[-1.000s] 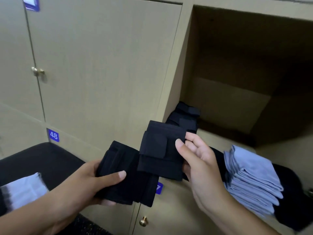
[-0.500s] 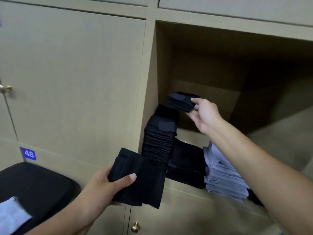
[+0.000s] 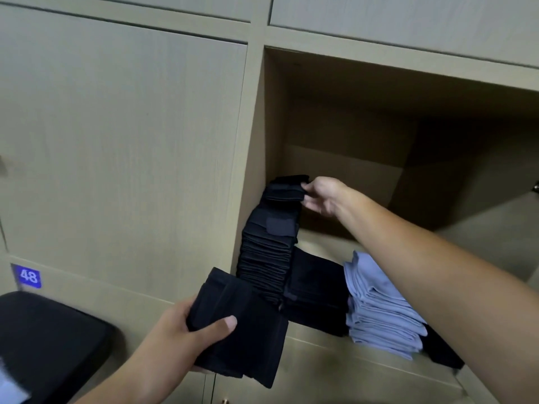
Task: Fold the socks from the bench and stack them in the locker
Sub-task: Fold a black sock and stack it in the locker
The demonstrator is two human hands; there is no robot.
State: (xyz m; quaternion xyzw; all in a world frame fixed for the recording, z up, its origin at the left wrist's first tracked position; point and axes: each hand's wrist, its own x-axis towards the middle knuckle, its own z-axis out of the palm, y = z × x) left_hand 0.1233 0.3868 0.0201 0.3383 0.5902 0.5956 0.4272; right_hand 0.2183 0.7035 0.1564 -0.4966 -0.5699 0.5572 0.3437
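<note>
Folded sock (image 3: 287,189) lowered onto locker (image 3: 350,135) stack (image 3: 268,252) (black)

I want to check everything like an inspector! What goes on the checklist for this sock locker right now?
Surface: open locker, its shelf floor bearing the stacks; black bench at lower left.
Job's things: tall stack of black socks against the locker's left wall; folded black sock on its top; another folded black sock bundle held out in front; lower black pile; light blue stack to its right.
Clutter: pale cloth on the bench, blurred.
Hands: right hand pinches the top sock; left hand grips the bundle.
Cables: nothing seen.
Surroundings: closed locker doors, blue tag 48.
</note>
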